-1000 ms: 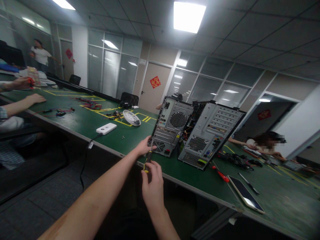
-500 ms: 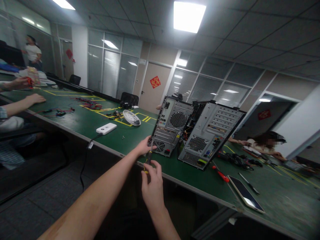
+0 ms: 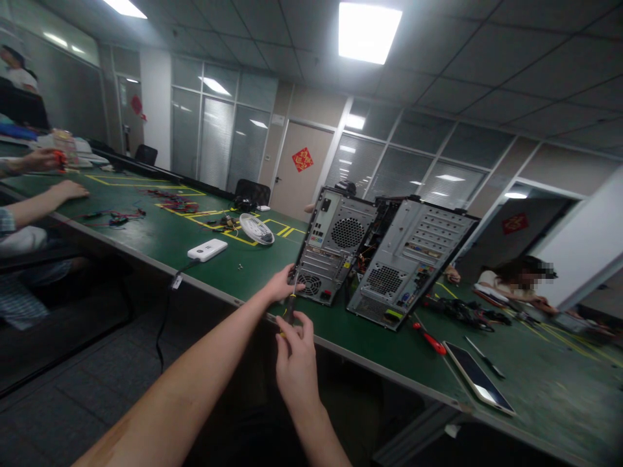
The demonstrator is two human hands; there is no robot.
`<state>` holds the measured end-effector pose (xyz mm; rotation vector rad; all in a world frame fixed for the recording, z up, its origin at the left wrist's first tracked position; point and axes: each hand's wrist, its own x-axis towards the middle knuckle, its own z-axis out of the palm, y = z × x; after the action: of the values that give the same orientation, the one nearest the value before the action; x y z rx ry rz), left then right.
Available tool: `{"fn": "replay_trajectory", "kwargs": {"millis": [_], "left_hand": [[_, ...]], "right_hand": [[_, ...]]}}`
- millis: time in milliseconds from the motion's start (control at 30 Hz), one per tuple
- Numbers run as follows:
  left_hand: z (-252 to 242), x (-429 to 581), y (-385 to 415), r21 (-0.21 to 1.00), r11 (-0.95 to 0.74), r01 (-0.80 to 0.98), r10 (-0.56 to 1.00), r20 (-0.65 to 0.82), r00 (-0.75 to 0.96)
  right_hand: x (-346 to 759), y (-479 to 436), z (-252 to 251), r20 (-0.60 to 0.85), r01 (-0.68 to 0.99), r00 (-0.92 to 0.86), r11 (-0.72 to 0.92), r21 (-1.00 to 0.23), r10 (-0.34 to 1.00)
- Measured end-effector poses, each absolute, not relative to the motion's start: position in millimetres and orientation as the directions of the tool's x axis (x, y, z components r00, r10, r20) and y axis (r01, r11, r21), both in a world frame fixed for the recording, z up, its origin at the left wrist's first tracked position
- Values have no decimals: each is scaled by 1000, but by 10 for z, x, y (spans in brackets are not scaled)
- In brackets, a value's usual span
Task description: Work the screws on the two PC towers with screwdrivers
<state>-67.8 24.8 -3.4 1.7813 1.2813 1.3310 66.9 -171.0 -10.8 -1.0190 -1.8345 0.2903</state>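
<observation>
Your right hand (image 3: 294,363) had its grip closed on the screwdriver (image 3: 291,306), fingertips pinched round the black handle with the yellow stripe; the thin metal shaft ran up and away from you to the bottom left corner of the nearer computer case (image 3: 335,243). Your left hand (image 3: 283,285) sat right at that corner, fingers curled against the sheet metal beside the shaft; can't tell if that grip was actually closed on anything or just resting there.

The case stood upright on the green matte desk (image 3: 219,266) near the front edge, bare grey steel at the back with a round perforated fan grille and slot covers; a second case (image 3: 411,259) leaned just beside it on the right, same punched-metal look.

Other bits on the desk: a flat white rounded power bank (image 3: 207,250) with a dark cable hanging off the edge; a round white fan (image 3: 256,229); a red-handled tool (image 3: 429,338); a glossy slab of a phone (image 3: 477,377). A co-worker's hand (image 3: 68,191) lay flat on the desk far off to the left.
</observation>
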Motion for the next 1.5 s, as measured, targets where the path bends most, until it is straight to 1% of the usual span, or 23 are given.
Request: {"fn": "replay_trajectory", "kwargs": {"millis": [267,433,600,933,1100,1500], "left_hand": [[-39,-676,245,859,-379,345,920,389,43],[-48,-677,251,878,-382,288,921,386,48],[-62,-678,271,869,-379,316,922,384,51],[-80,-676,289,869,-376,321,923,382,46],[-62,-679,267,877,-384,289,922,384,59],[-51,-673,257,869,-379,318,922,382,55]], "right_hand": [[667,-1721,-80,650,508,-148,621,-597,746],[666,-1721,-70,655,502,-139,623,-600,742],[670,-1717,-62,645,515,-142,613,-600,751],[666,-1713,-63,653,511,-123,612,-604,747],[668,-1720,-68,652,509,-113,608,-610,750],[664,-1716,-73,654,495,-95,606,-623,750]]}}
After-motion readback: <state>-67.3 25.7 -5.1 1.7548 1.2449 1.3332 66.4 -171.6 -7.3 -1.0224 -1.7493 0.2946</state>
